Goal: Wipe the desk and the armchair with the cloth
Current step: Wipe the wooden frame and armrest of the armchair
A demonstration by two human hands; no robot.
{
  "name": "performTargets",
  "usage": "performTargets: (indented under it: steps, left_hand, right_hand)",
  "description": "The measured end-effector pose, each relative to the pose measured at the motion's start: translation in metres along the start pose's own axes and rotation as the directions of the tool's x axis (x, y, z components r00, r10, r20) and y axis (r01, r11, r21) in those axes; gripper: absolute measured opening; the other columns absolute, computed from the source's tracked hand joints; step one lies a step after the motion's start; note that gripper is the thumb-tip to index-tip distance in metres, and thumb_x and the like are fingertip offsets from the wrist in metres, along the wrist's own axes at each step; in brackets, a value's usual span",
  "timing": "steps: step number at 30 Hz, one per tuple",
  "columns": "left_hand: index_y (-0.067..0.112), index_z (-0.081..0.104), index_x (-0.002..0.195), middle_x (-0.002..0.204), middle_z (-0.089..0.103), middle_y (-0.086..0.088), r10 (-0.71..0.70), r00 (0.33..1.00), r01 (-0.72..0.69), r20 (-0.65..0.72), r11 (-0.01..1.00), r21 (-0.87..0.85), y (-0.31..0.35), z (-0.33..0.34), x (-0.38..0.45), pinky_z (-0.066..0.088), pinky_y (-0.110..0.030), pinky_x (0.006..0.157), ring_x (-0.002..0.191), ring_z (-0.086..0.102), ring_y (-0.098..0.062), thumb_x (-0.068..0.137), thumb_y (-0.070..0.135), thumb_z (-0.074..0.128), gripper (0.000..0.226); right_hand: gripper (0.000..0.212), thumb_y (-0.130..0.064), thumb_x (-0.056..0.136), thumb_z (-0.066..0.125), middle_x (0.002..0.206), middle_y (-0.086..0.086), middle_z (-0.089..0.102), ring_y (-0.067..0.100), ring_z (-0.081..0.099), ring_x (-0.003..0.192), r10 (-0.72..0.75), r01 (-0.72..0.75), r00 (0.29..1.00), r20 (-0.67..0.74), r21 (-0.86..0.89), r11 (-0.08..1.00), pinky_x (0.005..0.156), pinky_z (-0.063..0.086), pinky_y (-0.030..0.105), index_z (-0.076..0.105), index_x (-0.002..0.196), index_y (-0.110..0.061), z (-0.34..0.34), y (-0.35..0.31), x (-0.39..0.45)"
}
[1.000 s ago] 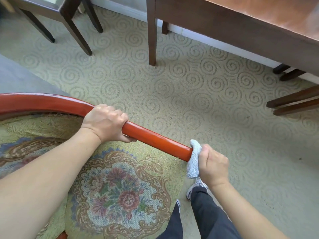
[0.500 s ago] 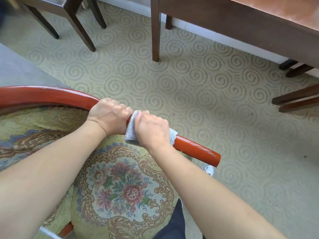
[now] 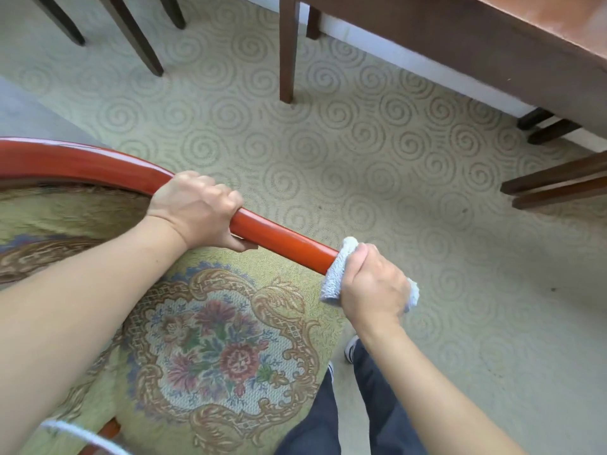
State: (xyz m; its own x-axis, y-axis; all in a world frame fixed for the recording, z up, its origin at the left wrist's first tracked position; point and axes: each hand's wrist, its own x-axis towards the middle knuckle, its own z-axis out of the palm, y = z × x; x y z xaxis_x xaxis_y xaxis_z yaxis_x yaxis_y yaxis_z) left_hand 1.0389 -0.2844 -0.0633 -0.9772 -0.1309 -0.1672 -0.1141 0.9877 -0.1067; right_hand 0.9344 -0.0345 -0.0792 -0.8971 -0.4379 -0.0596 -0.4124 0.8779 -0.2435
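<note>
Starting nearest the camera, dark trouser legs (image 3: 328, 418) and the tip of a shoe (image 3: 351, 348) are seen at the bottom edge, with a white cord (image 3: 82, 435) curving across the lower left corner. Beside them lies the armchair's seat cushion (image 3: 210, 353), woven with a floral medallion on a yellow-green ground. Above the cushion the glossy red-orange armrest (image 3: 282, 239) of the armchair is seen, curving in from the left edge and running down to the right. The left hand (image 3: 197, 210) is closed around this rail partway along, fingers wrapped over the top and the thumb tucked beneath. At the rail's free end the right hand (image 3: 374, 284) is clenched on the pale blue-grey cloth (image 3: 336, 277), which is bunched over the tip of the armrest and pressed against it; a corner of it shows past the knuckles. Beyond the hands a beige carpet (image 3: 361, 142) patterned with spirals is spread. Farthest off, the dark wooden desk (image 3: 492, 47) is seen at the upper right, one leg planted on the carpet, and dark chair legs (image 3: 131, 31) stand at the upper left.
</note>
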Motion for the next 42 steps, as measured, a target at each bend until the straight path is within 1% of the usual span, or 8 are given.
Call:
performTargets:
  steps: [3,8,14,19,24,31,36,42]
  left_hand:
    - [0.009,0.063,0.061,0.062,0.068,-0.009,-0.006,1.000,0.005,-0.026,1.000,-0.010,0.000,0.001,-0.001,0.046,-0.031,0.061,0.057,0.067,-0.029,0.061,0.071,0.071,0.062]
    - [0.011,0.058,0.053,0.050,0.062,-0.010,0.020,0.989,-0.025,-0.147,0.999,-0.028,-0.005,0.003,0.000,0.045,-0.030,0.049,0.043,0.061,-0.029,0.079,0.017,0.040,0.032]
    - [0.011,0.065,0.064,0.066,0.070,-0.008,-0.025,0.999,0.026,-0.023,1.000,0.003,-0.002,0.005,-0.001,0.047,-0.032,0.064,0.062,0.069,-0.030,0.061,0.076,0.070,0.065]
    - [0.012,0.063,0.062,0.062,0.068,-0.006,-0.032,0.997,0.032,-0.070,0.999,0.004,-0.003,0.006,0.000,0.045,-0.030,0.063,0.060,0.067,-0.027,0.053,0.084,0.070,0.072]
    - [0.011,0.062,0.060,0.058,0.066,-0.006,-0.004,0.999,0.005,-0.051,1.000,0.023,-0.003,0.006,0.000,0.044,-0.028,0.060,0.054,0.066,-0.026,0.049,0.082,0.072,0.072]
    - [0.013,0.063,0.060,0.059,0.067,-0.004,-0.022,0.999,0.023,-0.027,1.000,0.018,-0.001,0.004,-0.001,0.045,-0.028,0.061,0.055,0.066,-0.025,0.053,0.076,0.073,0.064]
    - [0.013,0.056,0.054,0.050,0.060,-0.009,0.024,0.984,-0.027,-0.178,1.000,-0.014,-0.007,0.009,-0.001,0.044,-0.028,0.049,0.042,0.060,-0.028,0.080,0.020,0.041,0.031]
    - [0.014,0.063,0.063,0.062,0.068,-0.005,-0.055,0.998,0.056,-0.023,0.997,0.057,-0.002,0.009,-0.002,0.043,-0.030,0.062,0.060,0.066,-0.028,0.063,0.077,0.067,0.063]
  right_hand:
    - [0.037,-0.029,0.093,0.040,0.050,0.003,0.061,0.027,0.059,0.043,-0.127,0.128,0.992,0.013,-0.105,0.986,0.048,0.024,0.026,0.056,0.062,-0.016,0.014,-0.076,0.011]
    - [0.041,-0.035,0.101,0.035,0.070,0.008,0.073,0.030,0.071,0.065,-0.133,0.131,0.962,0.240,0.028,0.991,0.055,0.030,0.031,0.063,0.082,-0.012,0.030,-0.154,0.024]
    - [0.042,-0.041,0.093,0.029,0.055,0.001,0.062,0.024,0.061,0.045,-0.334,0.368,0.918,0.212,-0.147,0.918,0.042,0.030,0.027,0.056,0.071,-0.018,0.002,-0.066,0.009]
    - [0.056,-0.041,0.089,0.005,0.064,0.009,0.054,0.038,0.061,0.066,-0.051,0.062,0.977,0.205,-0.044,0.997,0.056,0.039,0.038,0.049,0.079,-0.009,-0.016,0.066,-0.008]
    - [0.041,-0.031,0.091,0.017,0.057,0.004,0.043,0.033,0.052,0.061,0.213,-0.212,0.974,0.075,-0.018,0.977,0.058,0.026,0.034,0.048,0.070,-0.012,-0.002,0.041,-0.005]
    - [0.040,-0.035,0.092,0.021,0.071,0.001,0.068,0.025,0.069,0.065,-0.185,0.216,0.962,0.199,-0.145,0.966,0.053,0.027,0.027,0.057,0.080,-0.020,0.012,-0.075,0.014]
    - [0.042,-0.036,0.101,0.033,0.080,0.009,0.075,0.031,0.072,0.075,-0.206,0.200,0.956,0.210,0.050,0.979,0.060,0.031,0.032,0.065,0.087,-0.012,0.032,-0.146,0.027]
    - [0.034,-0.039,0.089,0.060,0.047,0.003,0.063,0.025,0.061,0.039,-0.361,0.363,0.932,0.037,-0.085,0.928,0.047,0.023,0.024,0.058,0.063,-0.016,0.010,-0.077,0.014]
